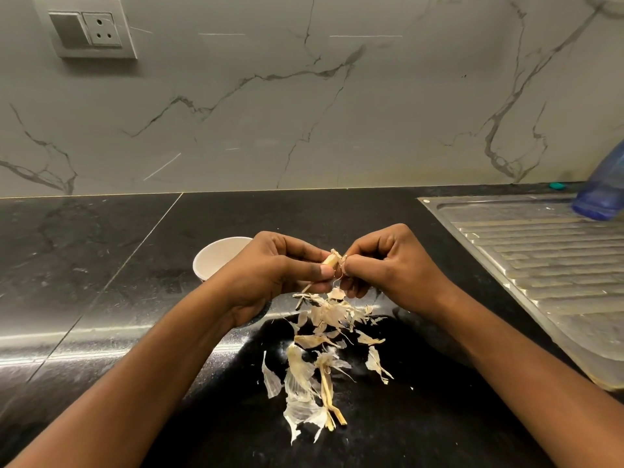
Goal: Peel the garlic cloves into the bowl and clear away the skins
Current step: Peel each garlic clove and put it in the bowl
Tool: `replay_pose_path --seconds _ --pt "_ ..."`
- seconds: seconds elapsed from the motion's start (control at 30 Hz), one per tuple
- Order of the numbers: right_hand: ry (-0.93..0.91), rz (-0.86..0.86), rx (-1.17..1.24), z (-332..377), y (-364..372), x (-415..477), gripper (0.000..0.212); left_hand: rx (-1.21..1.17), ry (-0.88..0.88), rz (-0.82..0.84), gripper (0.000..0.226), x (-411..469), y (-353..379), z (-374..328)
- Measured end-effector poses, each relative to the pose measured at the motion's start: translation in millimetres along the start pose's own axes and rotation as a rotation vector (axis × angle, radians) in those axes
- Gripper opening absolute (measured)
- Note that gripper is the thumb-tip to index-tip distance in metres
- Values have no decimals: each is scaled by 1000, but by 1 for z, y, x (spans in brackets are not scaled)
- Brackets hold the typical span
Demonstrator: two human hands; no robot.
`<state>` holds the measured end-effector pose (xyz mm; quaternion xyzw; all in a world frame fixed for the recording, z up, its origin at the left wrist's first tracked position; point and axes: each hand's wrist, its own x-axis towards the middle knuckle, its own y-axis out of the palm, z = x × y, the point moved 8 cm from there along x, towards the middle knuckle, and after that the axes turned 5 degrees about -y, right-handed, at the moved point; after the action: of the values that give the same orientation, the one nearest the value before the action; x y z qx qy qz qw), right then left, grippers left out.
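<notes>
Work on the garlic looks to be somewhere in the middle, as far as one can judge. At the far left, a switch and socket plate (pixel 89 28) sits on the marble wall, above the dark table (pixel 101 265). Further right stands the white bowl (pixel 216 256), partly hidden behind the left hand (pixel 280 275). The part of its inside that shows is white, and I cannot tell how many peeled cloves lie in it. The left hand pinches one garlic clove (pixel 330 260) between thumb and curled fingers, above the table and just beside the bowl. The clove is partly bare, with skin hanging from it. The right hand (pixel 391 265) touches the clove from the other side, and its fingertips pinch a strip of this loose skin. Below both hands, the skins (pixel 320 349) lie scattered on the table, many thin pale pieces and some dry stalk. This suggests several cloves are already done. What is left, in my judgement: to finish this clove, drop it into the bowl, and remove all the skins, which is not yet begun. At the right are a steel drainboard (pixel 540 258) and a blue bottle (pixel 604 187).
</notes>
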<state>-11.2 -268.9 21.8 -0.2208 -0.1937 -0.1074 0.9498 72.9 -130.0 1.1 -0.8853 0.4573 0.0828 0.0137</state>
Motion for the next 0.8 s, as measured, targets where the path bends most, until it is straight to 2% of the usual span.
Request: replay_pose_path --seconds 0.1,0.23,0.4,0.5,0.6,0.67,0.8 --pt "-12 -1 8 1 0 -1 19 -42 -42 44 32 -1 3 3" --pt "-32 -126 2 3 -21 0 22 -63 -55 47 33 -4 -8 -2" --pt "12 41 -32 -4 -5 -1 17 -92 -31 15 31 -4 -15 -7" --pt "29 68 -67 -7 0 -2 14 -32 -30 -8 33 -3 -16 -6" --pt "36 42 -16 -5 -3 -2 24 69 7 -44 36 -2 -18 -8" --pt "26 31 -18 -4 -2 -1 27 172 43 -79 29 -3 -19 -10" --pt "9 27 -101 -5 -3 0 17 334 99 -101 19 -4 -16 -12"
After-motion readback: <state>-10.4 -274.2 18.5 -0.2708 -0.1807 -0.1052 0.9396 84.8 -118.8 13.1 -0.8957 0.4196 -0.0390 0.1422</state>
